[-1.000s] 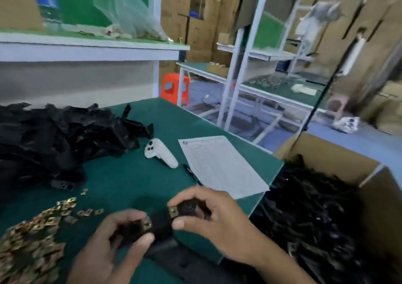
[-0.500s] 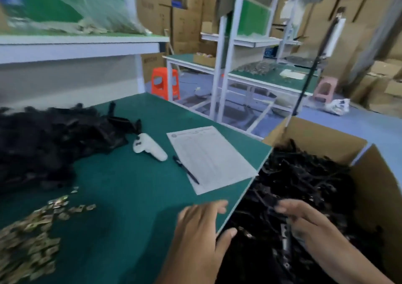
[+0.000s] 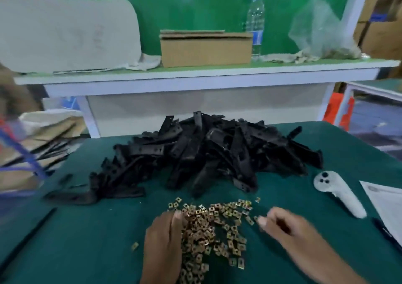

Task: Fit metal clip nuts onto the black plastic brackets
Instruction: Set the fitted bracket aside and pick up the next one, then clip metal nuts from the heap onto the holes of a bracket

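Note:
A big heap of black plastic brackets [image 3: 208, 153] lies across the middle of the green table [image 3: 97, 240]. In front of it spreads a pile of small brass-coloured metal clip nuts [image 3: 217, 225]. My left hand [image 3: 165, 240] rests with straight fingers on the left side of the nut pile. My right hand [image 3: 285, 225] is blurred at the pile's right edge, fingers loosely curled, thumb tip beside a loose nut. I see nothing held in either hand.
A white controller [image 3: 339, 194], a printed sheet [image 3: 387, 203] and a pen [image 3: 385, 231] lie at the right. A black strip [image 3: 28, 236] lies at the left. The shelf behind carries a cardboard box [image 3: 206, 48] and a water bottle [image 3: 255, 22].
The view swung left from the carton of brackets to the table. The bracket held a second ago is gone from my hands, and both hands have moved to the clip nut pile.

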Available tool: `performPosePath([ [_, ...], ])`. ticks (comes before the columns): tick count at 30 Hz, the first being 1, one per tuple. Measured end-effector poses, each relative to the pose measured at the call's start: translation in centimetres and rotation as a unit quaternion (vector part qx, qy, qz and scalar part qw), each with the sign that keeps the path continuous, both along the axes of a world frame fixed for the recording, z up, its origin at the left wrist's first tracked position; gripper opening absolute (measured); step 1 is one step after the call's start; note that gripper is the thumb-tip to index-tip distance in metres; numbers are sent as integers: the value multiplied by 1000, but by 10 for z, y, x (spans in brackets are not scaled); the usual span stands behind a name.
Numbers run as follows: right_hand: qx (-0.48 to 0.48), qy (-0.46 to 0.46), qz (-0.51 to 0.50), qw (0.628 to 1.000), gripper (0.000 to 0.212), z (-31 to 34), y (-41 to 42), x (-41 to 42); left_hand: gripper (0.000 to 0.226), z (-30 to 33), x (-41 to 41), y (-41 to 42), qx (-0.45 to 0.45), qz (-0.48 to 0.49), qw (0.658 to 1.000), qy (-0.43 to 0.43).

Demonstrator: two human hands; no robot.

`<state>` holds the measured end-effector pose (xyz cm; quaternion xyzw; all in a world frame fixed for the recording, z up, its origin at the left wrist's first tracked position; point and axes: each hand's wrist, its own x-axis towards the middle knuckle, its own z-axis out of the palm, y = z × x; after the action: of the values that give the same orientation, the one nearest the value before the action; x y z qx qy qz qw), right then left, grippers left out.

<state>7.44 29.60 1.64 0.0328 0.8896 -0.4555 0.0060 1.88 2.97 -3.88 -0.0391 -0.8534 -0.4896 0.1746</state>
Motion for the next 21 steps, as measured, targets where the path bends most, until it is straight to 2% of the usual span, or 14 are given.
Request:
performPosePath([
  [2, 8, 14, 42, 999, 42, -5, -30, -49, 55, -7, -7, 1, 61, 40, 997, -9],
  [3, 9, 19, 29, 999, 31, -7, -43, -74, 56, -8, -8, 3, 79, 50, 996, -5],
  [4, 4, 8, 16, 1000, 30, -11, -54, -100, 56, -8, -8, 4, 95, 55, 994, -1],
  [7, -20, -43, -19, 999, 70, -18, -89, -150, 55, -12, -9, 4, 116, 52, 992, 0],
  [8, -36, -53, -40, 997, 73, -23, -96, -164, 53, -12, -9, 4, 114, 51, 992, 4],
  [10, -58, -34, -73, 995, 57, -27, -104, -177, 48, -10, -10, 4, 114, 52, 992, 18],
  [12, -91, -6, -98, 991, 39, -24, -105, -169, 47, -11, -13, 4, 113, 53, 992, 28],
  [16, -248, 8, -102, 963, 28, -10, -85, -121, 59, -17, -17, 2, 133, 63, 989, 30],
  [19, -260, 46, -70, 962, 25, -4, -75, -75, 47, -14, -14, 1, 131, 72, 989, 21],
  [21, -250, 91, -67, 962, 29, -11, -78, -54, 39, -8, -10, 3, 125, 35, 992, -3],
])
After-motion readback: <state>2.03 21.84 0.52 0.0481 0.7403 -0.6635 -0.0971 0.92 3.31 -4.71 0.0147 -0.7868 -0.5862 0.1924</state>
